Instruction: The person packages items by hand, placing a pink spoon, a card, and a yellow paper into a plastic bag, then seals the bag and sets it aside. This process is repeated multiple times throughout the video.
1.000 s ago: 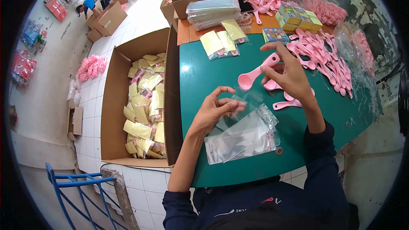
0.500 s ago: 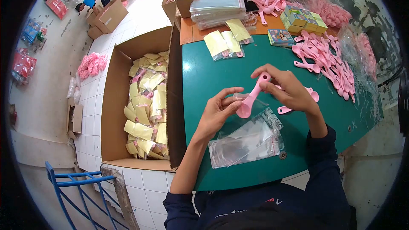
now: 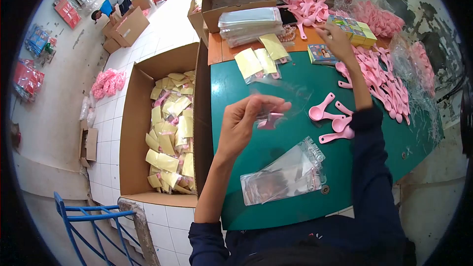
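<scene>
**Left hand has the bagged scoop, right hand way out at the far edge**

So the left hand (image 3: 246, 118) is up off the green table (image 3: 236, 83), fingers pinched on a clear bag (image 3: 281, 99) with a pink scoop (image 3: 268, 120) inside it. The bag sticks out to the right of the fingers, and the scoop sits low in it, just beside the fingertips. Which way its long axis runs is too blurry to tell.

The left forearm comes up from the near edge, wrist bent, knuckles facing left toward the cardboard box (image 3: 133, 118) full of yellow packets.

The right hand (image 3: 335, 39) is stretched far out, well apart from the left, reaching over by the small colourful boxes (image 3: 352, 24). Can't tell if it's gripping anything.

Three loose scoops (image 3: 332, 118) lie under the right forearm, handles pointing roughly right and far. A stack of empty bags (image 3: 283, 172) lies near the front edge.
</scene>
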Tool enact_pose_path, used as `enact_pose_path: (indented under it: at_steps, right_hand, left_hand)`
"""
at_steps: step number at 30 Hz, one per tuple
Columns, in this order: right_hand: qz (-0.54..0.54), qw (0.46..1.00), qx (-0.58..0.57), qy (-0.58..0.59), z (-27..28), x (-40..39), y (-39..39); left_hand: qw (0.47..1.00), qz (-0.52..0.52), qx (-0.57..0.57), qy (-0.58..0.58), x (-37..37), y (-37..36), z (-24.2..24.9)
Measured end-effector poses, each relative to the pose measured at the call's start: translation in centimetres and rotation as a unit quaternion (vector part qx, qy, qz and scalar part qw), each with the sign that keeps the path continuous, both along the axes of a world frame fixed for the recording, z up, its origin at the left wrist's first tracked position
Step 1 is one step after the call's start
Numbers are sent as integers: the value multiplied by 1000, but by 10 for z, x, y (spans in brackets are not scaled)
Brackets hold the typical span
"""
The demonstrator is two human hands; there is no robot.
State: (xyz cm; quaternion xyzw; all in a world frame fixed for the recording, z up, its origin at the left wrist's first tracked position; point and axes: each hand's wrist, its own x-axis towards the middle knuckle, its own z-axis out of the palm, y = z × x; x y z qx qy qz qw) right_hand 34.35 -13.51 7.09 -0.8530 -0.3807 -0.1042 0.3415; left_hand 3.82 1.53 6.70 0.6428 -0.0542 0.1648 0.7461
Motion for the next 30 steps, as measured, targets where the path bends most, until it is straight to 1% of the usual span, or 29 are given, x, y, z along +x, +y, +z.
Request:
enact_pose_path:
  at_steps: [1,2,3,6,8,9,10,13,14,16,18,19,20,21,22,23,24,25,28,30]
  right_hand:
    - [-117,980,-163,9,-16,41,-9]
    - [-130,964,-232,10,-48,69,-23]
    - [-142,943,-300,10,-69,86,-28]
    - [-247,952,-170,-64,-77,54,-24]
    - [-245,931,-156,-222,-91,63,-31]
    - [-244,910,-144,-302,-96,71,-35]
    - [-260,916,-110,-284,-92,67,-33]
    - [-161,973,-65,-153,-60,36,-38]
    - [-147,984,-70,-75,-49,30,-40]
    - [-127,985,-81,87,-37,19,-52]
    - [-143,975,-148,-81,-69,33,-72]
    - [-146,959,-179,-165,-79,39,-76]
    - [-198,943,-176,-201,-57,1,-68]
    - [-140,977,-102,-127,-45,-18,-64]
    - [-78,995,-29,-49,-37,-30,-62]
    - [-16,998,42,33,-27,-48,-61]
    - [61,977,114,169,-1,-83,-55]
    - [133,928,185,295,25,-114,-49]
    - [140,949,97,266,45,-149,-46]
    - [187,962,58,191,43,-146,-48]
  left_hand:
    - [1000,1,6,-2,-2,0,2]
    - [1000,3,10,-3,-4,0,4]
    - [1000,6,15,-5,-6,2,7]
    - [997,-12,0,72,-6,2,12]
    - [990,-41,-34,131,1,3,8]
    - [985,-56,-48,156,7,4,6]
    - [983,-65,-35,169,11,5,4]
    - [978,-81,-8,194,20,10,-5]
    - [977,-84,-6,198,22,12,-8]
    - [973,-91,-7,214,23,6,-16]
    - [969,-91,-8,230,25,1,-19]
    - [967,-85,24,238,25,0,-21]
    - [965,-77,56,245,23,-1,-23]
    - [962,-66,87,251,22,-2,-24]
    - [956,-41,133,256,22,-3,-24]
    - [960,-32,124,250,22,-3,-24]
    - [961,-28,115,248,21,-3,-25]
    - [964,-27,107,243,22,-5,-26]
    - [972,-39,71,220,24,-7,-28]
    - [972,-32,65,224,22,-9,-22]
